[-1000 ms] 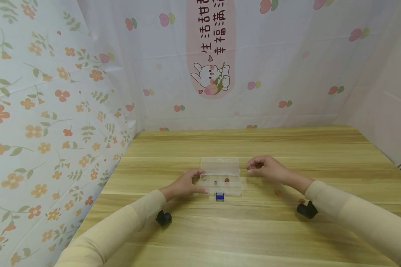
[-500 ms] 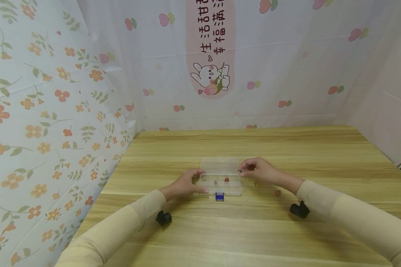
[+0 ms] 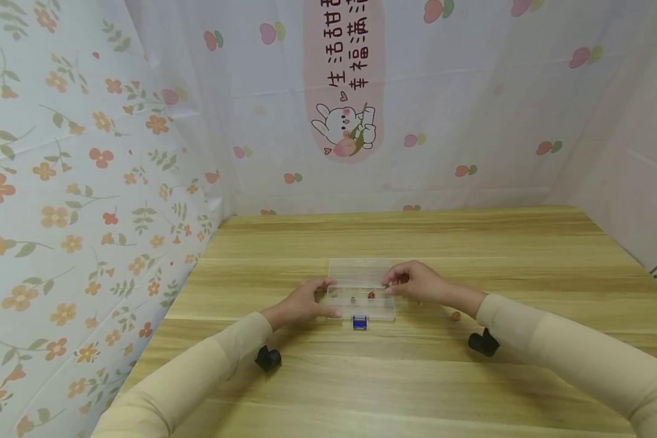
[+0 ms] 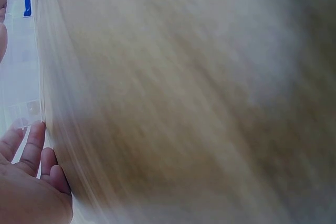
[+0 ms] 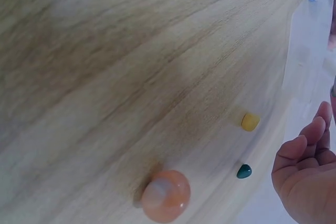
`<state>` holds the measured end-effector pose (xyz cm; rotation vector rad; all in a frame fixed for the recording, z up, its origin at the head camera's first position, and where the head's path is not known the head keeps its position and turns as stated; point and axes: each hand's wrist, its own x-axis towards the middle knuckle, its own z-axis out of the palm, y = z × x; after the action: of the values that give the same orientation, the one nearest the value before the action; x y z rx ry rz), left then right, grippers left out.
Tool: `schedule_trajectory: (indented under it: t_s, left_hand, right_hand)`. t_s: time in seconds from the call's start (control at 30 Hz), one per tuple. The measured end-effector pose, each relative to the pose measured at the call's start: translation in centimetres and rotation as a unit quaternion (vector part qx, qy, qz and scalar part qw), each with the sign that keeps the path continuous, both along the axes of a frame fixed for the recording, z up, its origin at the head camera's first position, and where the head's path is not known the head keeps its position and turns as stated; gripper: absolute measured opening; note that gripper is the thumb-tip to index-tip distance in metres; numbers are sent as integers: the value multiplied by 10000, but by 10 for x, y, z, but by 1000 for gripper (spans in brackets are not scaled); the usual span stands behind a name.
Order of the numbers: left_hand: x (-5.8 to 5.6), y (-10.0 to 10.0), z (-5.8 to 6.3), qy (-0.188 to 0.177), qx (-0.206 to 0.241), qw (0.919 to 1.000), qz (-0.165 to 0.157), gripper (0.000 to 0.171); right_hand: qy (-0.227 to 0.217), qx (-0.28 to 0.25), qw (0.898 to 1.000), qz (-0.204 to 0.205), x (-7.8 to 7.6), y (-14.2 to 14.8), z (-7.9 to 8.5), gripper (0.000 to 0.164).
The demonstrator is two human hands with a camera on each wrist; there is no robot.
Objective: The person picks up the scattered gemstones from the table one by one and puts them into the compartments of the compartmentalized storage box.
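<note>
A clear plastic compartment box [image 3: 384, 311] stands with its lid [image 3: 358, 271] raised at the back and a blue clasp [image 3: 359, 323] at the front. Inside it lie a reddish stone [image 3: 371, 295], a small grey stone [image 3: 353, 300] and a pale stone [image 3: 334, 294]. My left hand [image 3: 302, 299] holds the box's left end, thumb at the front edge and fingers at the back. Over the right rear compartments, my right hand [image 3: 418, 282] pinches a small dark stone [image 3: 387, 285] between thumb and fingertips. The right wrist view mostly cuts off that pinch.
On the wooden table to the right lie a yellow stone [image 5: 250, 122], a dark green stone [image 5: 244, 171] and a round orange stone [image 5: 167, 196]. Black camera mounts [image 3: 483, 342] hang below both wrists. A printed curtain [image 3: 449, 109] closes off the back and left.
My right hand has moved left with the small dark stone, from beside the box to over its right rear compartments. My left hand has stayed on the box.
</note>
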<state>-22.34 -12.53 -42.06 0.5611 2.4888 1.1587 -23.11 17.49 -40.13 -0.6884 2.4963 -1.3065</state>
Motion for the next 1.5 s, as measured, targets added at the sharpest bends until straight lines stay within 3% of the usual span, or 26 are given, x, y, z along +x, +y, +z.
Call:
schedule_trajectory:
  t_s: [0.83, 1.5]
  left_hand:
    - [-1, -1, -1, -20, 100, 9999, -26, 74]
    - [-1, -1, -2, 71, -37, 10000, -38, 74]
  right_hand:
    - [-63, 478, 9988, -7, -2, -8, 0, 8]
    - [-91, 462, 9989, -60, -4, -6, -2, 9]
